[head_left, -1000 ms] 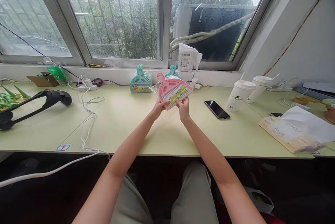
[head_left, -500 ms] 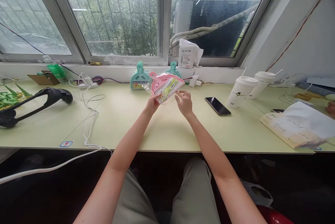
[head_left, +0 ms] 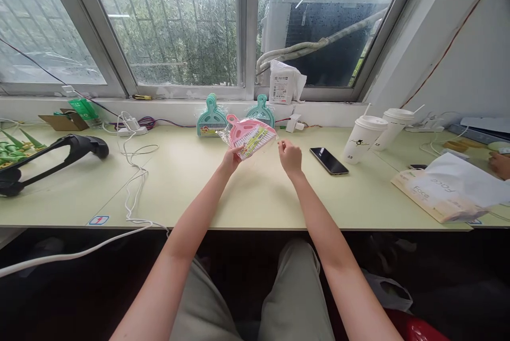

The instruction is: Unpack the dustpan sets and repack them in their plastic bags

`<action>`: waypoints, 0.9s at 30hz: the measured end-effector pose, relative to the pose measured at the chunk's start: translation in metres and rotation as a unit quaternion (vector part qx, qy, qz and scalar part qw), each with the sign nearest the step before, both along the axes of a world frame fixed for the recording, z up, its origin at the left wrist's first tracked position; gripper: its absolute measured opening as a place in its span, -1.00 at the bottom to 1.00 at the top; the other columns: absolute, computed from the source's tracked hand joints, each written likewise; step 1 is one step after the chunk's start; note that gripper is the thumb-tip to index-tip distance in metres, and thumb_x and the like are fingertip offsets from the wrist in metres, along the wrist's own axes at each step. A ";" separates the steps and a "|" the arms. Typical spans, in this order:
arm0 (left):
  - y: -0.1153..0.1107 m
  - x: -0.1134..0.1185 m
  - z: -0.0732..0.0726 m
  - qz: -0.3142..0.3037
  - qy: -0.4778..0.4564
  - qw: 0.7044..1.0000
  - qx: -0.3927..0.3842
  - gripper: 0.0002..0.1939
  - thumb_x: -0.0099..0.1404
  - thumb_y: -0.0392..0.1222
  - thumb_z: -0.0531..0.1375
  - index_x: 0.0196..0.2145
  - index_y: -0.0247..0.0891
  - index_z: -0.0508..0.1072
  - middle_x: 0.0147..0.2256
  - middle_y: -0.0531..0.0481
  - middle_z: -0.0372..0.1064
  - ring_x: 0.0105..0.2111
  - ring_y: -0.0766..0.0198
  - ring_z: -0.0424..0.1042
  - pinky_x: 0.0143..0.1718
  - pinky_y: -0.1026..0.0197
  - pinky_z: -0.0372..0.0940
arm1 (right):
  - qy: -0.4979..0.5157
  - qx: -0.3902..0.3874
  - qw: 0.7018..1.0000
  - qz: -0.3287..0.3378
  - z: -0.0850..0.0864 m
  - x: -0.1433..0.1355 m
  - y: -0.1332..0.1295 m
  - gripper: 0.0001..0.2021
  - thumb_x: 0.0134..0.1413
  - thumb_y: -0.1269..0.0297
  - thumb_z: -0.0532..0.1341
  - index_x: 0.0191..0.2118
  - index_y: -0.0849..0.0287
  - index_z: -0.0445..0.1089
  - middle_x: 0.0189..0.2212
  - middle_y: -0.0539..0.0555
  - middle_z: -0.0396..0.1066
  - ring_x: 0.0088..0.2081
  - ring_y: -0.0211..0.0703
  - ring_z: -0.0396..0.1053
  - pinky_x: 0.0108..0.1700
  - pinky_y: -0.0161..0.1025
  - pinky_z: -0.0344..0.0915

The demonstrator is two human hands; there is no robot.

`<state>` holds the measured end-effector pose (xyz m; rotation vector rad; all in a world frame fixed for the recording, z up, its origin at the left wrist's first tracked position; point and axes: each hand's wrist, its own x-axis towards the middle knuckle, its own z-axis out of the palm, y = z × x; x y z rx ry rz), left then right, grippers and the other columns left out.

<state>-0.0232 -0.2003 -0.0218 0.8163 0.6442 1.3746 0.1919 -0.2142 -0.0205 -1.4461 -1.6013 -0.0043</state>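
Observation:
My left hand [head_left: 231, 160] is closed on the lower left edge of a pink dustpan and brush set [head_left: 239, 127] in a clear plastic wrapper, held tilted above the table. White bristles and a yellow-green label show through the film. Just right of the set, my right hand [head_left: 290, 159] is closed, its fingertips pinched near the wrapper's right edge. What they hold, if anything, is too small to make out. Behind the pink set, a teal dustpan set [head_left: 211, 118] and a second teal set [head_left: 261, 110] stand against the sill.
A phone [head_left: 329, 161] lies right of my right hand, with two white lidded cups [head_left: 364, 139] beyond. A tissue pack [head_left: 438, 192] sits far right, near another person's hand [head_left: 500, 164]. At left are white cables [head_left: 137, 181] and a black headset-like frame [head_left: 75, 150].
My right hand has moved right, away from the pink set, and its fingers have curled in. My left hand still holds the set, tilted slightly differently.

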 end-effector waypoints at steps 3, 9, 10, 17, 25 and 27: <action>0.000 0.000 -0.001 -0.005 0.010 1.000 0.023 -0.32 0.08 -0.42 0.23 0.19 -0.30 0.26 -0.02 -0.16 0.46 -0.11 0.08 0.51 -0.13 0.06 0.47 | 0.215 -0.009 0.968 0.127 0.000 -0.024 -0.002 -0.71 0.26 0.11 0.05 -0.23 0.18 0.42 -0.43 0.08 0.45 -0.40 -0.17 0.42 -0.22 -0.19 0.39; 0.003 0.000 -0.005 -0.025 0.040 0.997 0.061 -0.22 0.04 -0.39 0.28 0.23 -0.22 0.21 -0.03 -0.13 0.48 -0.12 0.07 0.51 -0.14 0.06 0.47 | 0.548 -0.099 0.802 0.214 -0.007 -0.037 0.002 -0.64 -0.08 0.09 0.39 -0.23 0.13 0.30 -0.38 0.03 0.47 -0.28 -0.19 0.51 -0.01 -0.14 0.47; 0.004 0.000 -0.006 -0.032 0.043 0.996 0.068 -0.21 0.03 -0.38 0.29 0.23 -0.21 0.22 -0.04 -0.12 0.48 -0.10 0.06 0.51 -0.13 0.06 0.46 | 0.561 -0.109 0.787 0.231 -0.007 -0.034 0.003 -0.63 -0.10 0.10 0.41 -0.25 0.13 0.31 -0.36 0.04 0.48 -0.25 -0.18 0.52 0.03 -0.14 0.45; 0.002 0.001 -0.005 -0.077 0.065 0.990 0.098 -0.21 0.08 -0.26 0.34 0.24 -0.12 0.20 -0.01 -0.07 0.47 -0.04 0.11 0.49 -0.08 0.13 0.42 | 0.583 -0.105 0.757 0.275 -0.009 -0.041 0.002 -0.53 -0.26 0.19 0.46 -0.17 0.09 0.32 -0.16 0.02 0.51 -0.04 -0.18 0.46 0.14 -0.16 0.35; -0.014 0.013 -0.001 -0.092 0.129 0.982 0.106 -0.12 0.01 -0.26 0.40 0.25 -0.05 0.15 0.03 -0.12 0.42 0.00 0.06 0.45 -0.04 0.07 0.37 | 0.589 -0.052 0.785 0.185 -0.021 -0.048 0.007 -0.54 -0.27 0.21 0.45 -0.22 0.15 0.29 -0.13 0.15 0.50 -0.03 -0.06 0.45 0.02 -0.08 0.43; -0.018 0.018 0.000 -0.098 0.158 0.977 0.105 -0.10 -0.02 -0.29 0.41 0.24 -0.05 0.17 0.07 -0.12 0.39 0.03 0.04 0.42 -0.02 0.05 0.35 | 0.581 -0.048 0.801 0.136 -0.024 -0.046 0.011 -0.52 -0.27 0.21 0.44 -0.20 0.14 0.24 -0.09 0.16 0.47 -0.03 -0.06 0.44 0.00 -0.08 0.44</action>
